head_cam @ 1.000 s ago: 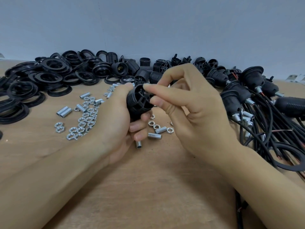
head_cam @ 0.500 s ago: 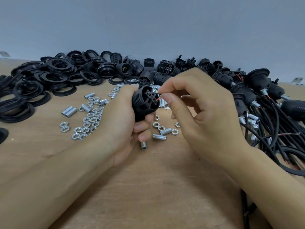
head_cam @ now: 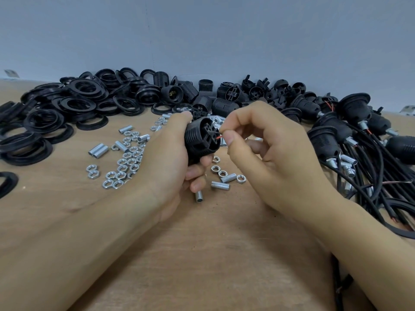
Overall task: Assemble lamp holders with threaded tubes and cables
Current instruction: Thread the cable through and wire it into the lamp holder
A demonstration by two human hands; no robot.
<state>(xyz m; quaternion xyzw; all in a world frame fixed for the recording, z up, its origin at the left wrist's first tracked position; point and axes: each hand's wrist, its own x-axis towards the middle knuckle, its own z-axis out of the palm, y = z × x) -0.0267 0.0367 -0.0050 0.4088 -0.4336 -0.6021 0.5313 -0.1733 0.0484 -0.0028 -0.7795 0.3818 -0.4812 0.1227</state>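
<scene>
Over the near part of the worktop (head_cam: 213,254), the left hand (head_cam: 170,158) was wrapped round a black lamp holder (head_cam: 202,140), held above the wood. The right hand (head_cam: 265,158) pinched a thin red wire (head_cam: 219,137) at its open end. The holder looked light, stiff and ribbed, so the body gave good grip; the wire seemed soft and easy to bend. Behind lay nuts (head_cam: 125,162), threaded tubes (head_cam: 98,149), then black rings (head_cam: 67,104) and cabled holders (head_cam: 332,135).

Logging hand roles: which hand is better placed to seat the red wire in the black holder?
Right hand: it already pinches the thin red wire at the black plastic lamp holder, which the left hand grips.
</scene>
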